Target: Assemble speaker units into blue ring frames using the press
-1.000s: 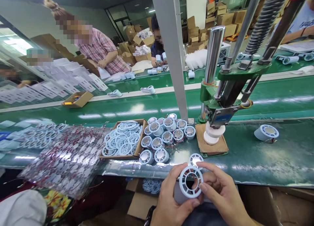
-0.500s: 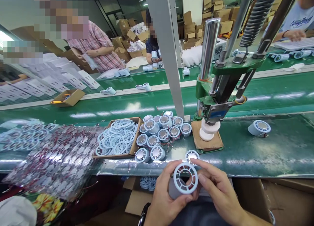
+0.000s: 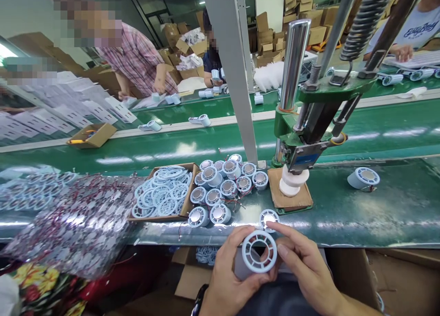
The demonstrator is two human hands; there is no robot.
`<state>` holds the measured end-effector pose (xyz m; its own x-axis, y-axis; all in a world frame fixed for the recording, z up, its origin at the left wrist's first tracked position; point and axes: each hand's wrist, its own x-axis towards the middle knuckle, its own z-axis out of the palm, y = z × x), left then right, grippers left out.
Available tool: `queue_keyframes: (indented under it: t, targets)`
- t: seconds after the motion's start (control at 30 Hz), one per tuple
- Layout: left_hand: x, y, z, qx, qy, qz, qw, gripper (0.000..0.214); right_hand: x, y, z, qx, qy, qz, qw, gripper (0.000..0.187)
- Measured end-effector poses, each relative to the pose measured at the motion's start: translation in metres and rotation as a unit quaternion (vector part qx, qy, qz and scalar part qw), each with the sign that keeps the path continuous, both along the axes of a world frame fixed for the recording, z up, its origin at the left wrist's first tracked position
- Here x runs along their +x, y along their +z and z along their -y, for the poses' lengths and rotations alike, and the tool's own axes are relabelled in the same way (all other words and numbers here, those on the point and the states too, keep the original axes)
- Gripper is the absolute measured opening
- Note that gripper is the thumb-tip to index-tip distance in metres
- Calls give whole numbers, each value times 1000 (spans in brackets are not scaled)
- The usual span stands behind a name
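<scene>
A light-blue cylindrical housing (image 3: 243, 266) is tilted up towards me, its spoked ring face showing an open centre. My left hand (image 3: 228, 275) wraps round its left side and underside, with the thumb below the ring. My right hand (image 3: 305, 263) is at the right side, thumb against the ring's edge and index finger reaching past its top; its other fingers are partly hidden. Beyond the fingertip, a similar unit with a silver disc (image 3: 267, 216) stands near the bench edge, partly covered by that finger. I cannot tell whether the finger touches it.
Many disc-faced units (image 3: 220, 214) cluster beside a cardboard box of blue rings (image 3: 164, 193). A green press (image 3: 292, 123) with a white head stands ahead over a brown pad. Another unit (image 3: 364, 177) lies right; bagged wired parts (image 3: 82, 220) lie left. Co-workers sit across the conveyor.
My hands and the housing keep nearly the same pose. Across the conveyor, the person in the plaid shirt has lowered their hands to the work surface.
</scene>
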<state>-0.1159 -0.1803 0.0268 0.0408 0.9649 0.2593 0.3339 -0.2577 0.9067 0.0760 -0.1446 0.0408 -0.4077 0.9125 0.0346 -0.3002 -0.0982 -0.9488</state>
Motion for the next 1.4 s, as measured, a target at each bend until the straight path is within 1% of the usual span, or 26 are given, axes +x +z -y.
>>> queue_keyframes:
  t: [0.03,0.07,0.1,0.13,0.17,0.2,0.23,0.3,0.33,0.4,0.43,0.5,0.6,0.67,0.77,0.9,1.03,1.13,1.4]
  targets:
    - [-3,-4,0,-4,8,-7,1000,61,4,-4,-3,42,-26,44,998,36]
    - [-6,-9,-1,-12,21,-13,1000,61,8,-10,-8,93,-67,100,988,35]
    - [-9,-15,-3,-26,34,-19,999,62,12,-18,-13,143,-113,161,970,34]
    - [-11,-21,-5,-42,48,-24,998,61,16,-27,-18,182,-151,224,945,36]
    - [-11,-28,-9,-58,58,-28,996,61,18,-37,-22,204,-171,280,922,41]
    - [-10,-33,-13,-70,62,-30,995,60,19,-48,-26,209,-170,325,907,48]
    - [-7,-39,-18,-76,59,-34,995,59,18,-58,-29,204,-151,357,899,57]
    - [4,-46,-30,-75,45,-45,995,55,12,-77,-32,189,-105,385,897,70]
    - [10,-49,-35,-72,38,-52,995,53,8,-85,-33,185,-93,388,898,72]
    - [21,-51,-44,-76,26,-64,995,50,0,-95,-34,184,-83,385,900,74]
    - [25,-52,-47,-81,21,-69,994,49,-2,-97,-35,183,-78,384,902,75]
    - [28,-50,-51,-91,5,-75,993,48,-1,-97,-40,184,-52,377,906,81]
    - [26,-47,-53,-101,-16,-83,991,48,7,-88,-50,191,9,359,914,91]
    - [24,-45,-53,-104,-20,-89,990,49,11,-81,-58,193,46,349,916,96]
    - [25,-43,-51,-104,-12,-96,990,50,14,-74,-65,195,80,345,915,101]
    - [27,-39,-51,-89,5,-108,990,51,14,-71,-69,199,104,348,910,101]
    - [24,-32,-53,-109,-37,-124,986,53,16,-73,-73,206,128,358,902,104]
    - [22,-30,-54,-125,-43,-128,983,56,18,-74,-77,217,148,362,895,106]
    - [26,-40,-45,-112,8,-126,986,51,17,-74,-81,255,173,361,880,105]
